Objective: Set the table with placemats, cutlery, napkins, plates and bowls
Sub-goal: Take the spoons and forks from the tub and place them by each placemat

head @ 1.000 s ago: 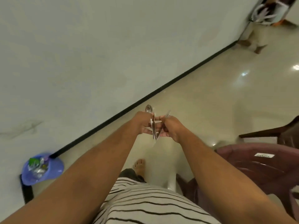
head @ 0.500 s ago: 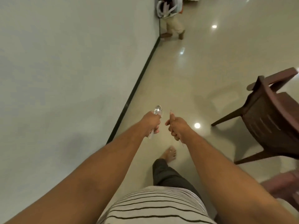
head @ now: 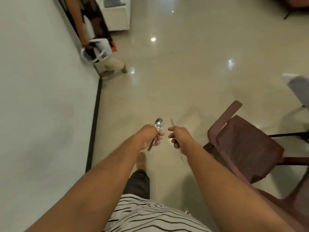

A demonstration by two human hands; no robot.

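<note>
cutlery first, from the head view, the only one i have — a spoon [head: 158,123] sits in my left hand [head: 148,138], bowl up and pointing away from me, its handle running back and down through my curled fingers and poking out below the fist. there may be a second handle bundled in with it; i cannot tell. my right hand [head: 179,138] is clenched round a thin piece of cutlery [head: 172,123] — knife or fork, the blur hides which — with one tip standing above the thumb and the other end trailing out under the wrist. both long axes run roughly parallel, away from my body and slightly upward, and the two fists are just beside each other but not touching.

the table is what the next move turns on, and i see no clear table top here. a pale edge [head: 299,87] shows far off to my right, past the brown plastic chair [head: 242,144], and it may be it. if so, my right hand is the nearer one, and i judge i must turn right round the chair. the wall [head: 41,97] runs along my left, and another person's legs [head: 113,64] are ahead by it.
</note>
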